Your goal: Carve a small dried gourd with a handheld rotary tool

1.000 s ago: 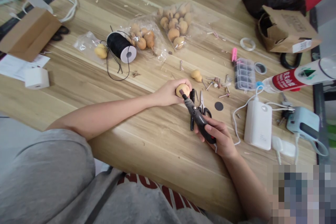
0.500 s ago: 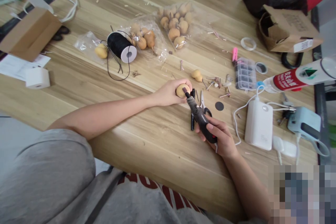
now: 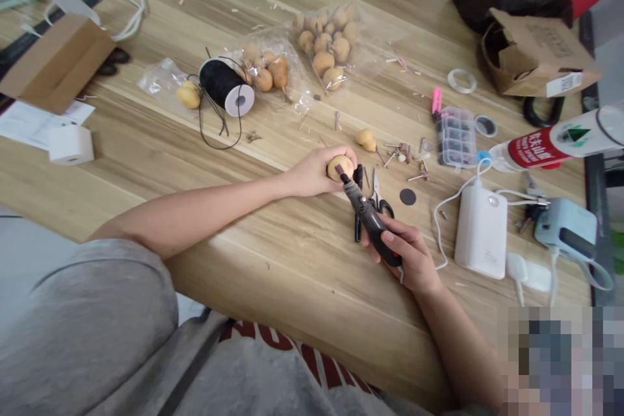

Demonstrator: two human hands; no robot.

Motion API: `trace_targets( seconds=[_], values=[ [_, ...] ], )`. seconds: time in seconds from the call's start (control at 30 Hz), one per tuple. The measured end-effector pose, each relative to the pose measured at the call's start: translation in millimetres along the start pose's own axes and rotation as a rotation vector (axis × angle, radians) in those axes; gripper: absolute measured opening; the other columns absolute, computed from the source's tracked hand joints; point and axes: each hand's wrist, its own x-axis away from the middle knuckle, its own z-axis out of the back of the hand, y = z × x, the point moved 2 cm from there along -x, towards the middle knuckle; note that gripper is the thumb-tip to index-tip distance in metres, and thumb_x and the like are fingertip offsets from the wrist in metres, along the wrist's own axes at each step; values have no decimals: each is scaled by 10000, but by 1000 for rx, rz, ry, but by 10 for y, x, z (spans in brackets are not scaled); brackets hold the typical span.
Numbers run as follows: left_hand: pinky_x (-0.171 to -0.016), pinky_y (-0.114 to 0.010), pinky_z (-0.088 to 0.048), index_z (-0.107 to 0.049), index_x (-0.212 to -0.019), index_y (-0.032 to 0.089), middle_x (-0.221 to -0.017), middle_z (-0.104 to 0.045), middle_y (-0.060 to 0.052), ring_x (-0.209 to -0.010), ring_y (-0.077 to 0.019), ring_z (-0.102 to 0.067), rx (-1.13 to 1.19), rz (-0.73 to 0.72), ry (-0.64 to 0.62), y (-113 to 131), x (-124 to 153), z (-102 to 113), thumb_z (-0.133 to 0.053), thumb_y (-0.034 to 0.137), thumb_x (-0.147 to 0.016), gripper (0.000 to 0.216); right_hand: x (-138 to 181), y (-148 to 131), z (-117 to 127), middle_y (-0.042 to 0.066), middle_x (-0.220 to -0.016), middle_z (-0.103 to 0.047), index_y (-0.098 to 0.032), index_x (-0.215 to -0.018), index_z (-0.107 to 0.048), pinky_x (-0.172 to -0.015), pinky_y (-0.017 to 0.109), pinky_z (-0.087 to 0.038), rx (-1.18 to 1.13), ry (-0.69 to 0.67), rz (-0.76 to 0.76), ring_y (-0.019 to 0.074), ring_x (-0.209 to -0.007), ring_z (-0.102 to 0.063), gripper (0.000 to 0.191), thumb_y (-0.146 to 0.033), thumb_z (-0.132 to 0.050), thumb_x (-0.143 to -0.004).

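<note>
My left hand [image 3: 312, 172] is closed around a small tan gourd [image 3: 341, 166] and presses it to the wooden table [image 3: 273, 253]. My right hand [image 3: 407, 253] grips a black rotary tool [image 3: 368, 218] like a pen. The tool's tip touches the gourd's right side. Black scissors [image 3: 377, 198] lie just behind the tool. A loose gourd [image 3: 365, 139] rests a little farther back.
Two clear bags of gourds [image 3: 325, 45] and a spool of black thread [image 3: 227, 86] lie at the back. A white power bank [image 3: 480, 231], a bit organiser box [image 3: 454, 137], a bottle [image 3: 550, 143] and a cardboard box [image 3: 536, 55] stand to the right. Another box [image 3: 56, 65] is far left.
The rotary tool's tip shifted slightly back and forth against the gourd. Both hands stay where they were.
</note>
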Motion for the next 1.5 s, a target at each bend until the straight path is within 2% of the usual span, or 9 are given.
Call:
trace_targets(
  seconds=[0.6,1.5],
  values=[
    [-710,-241,-439,-556,-887,164,-792,-648,0,-741,-119,-593,3,2,2,4,2,1,-679,153,-686,235,-18,-46,-33,40,-731,-692,-153,-1072,-717,-462,264,-391,52,26,-21,120,-485,-544,305,-329,-671,-827],
    [-710,-240,-430,-554,-891,164,-802,-633,-1,-742,-120,-574,12,9,-9,5,2,5,-668,153,-688,233,-11,-37,-24,41,-732,-686,-158,-1065,-717,-476,277,-404,62,25,-32,127,-485,-540,308,-347,-670,-826]
  ],
)
